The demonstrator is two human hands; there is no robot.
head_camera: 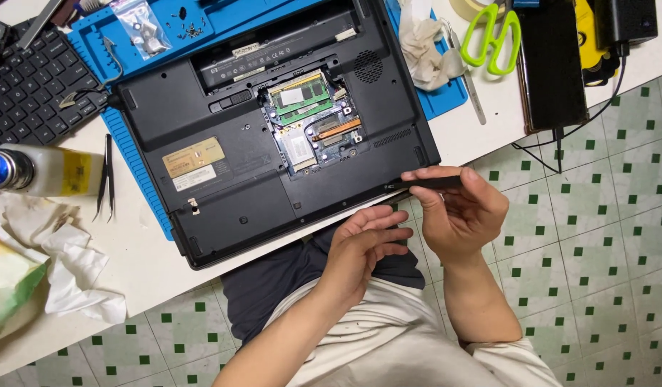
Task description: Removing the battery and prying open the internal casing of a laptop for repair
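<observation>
- Your right hand (460, 215) pinches a slim black pry tool (428, 183) between thumb and fingers, its tip touching the near right edge of the laptop (223, 122).
- Your left hand (363, 247) holds nothing; fingers loosely curled, palm up, just below the laptop's near edge and beside your right hand.
- The laptop lies bottom up on a blue work mat (134, 154), straight ahead of both hands, its near edge overhanging the white table (141, 261).
- One cover is off: a green memory module (302, 99) and a copper heat pipe (336, 129) show, up and left of your right hand.
- Handling, my judgement: the laptop looks rigid and fairly heavy, its plastic shell apt to crack at the clips; take it by the outer edges, never the open bay. The exposed boards look fragile, so keep fingers off them.
- The pry tool looks light and stiff, thin enough to slip; grip it mid-shaft as you do now.
- Counts: one laptop, one pry tool, one mat.
- Far left of your left hand: one pair of black tweezers (107, 179), one white bottle (41, 170) on its side, crumpled tissues (66, 265), one keyboard (30, 86).
- Above your right hand: one pair of green scissors (492, 39), one white rag (428, 43), one flat black device (553, 64).
- One small clear bag of screws (145, 27) at the mat's far left.
</observation>
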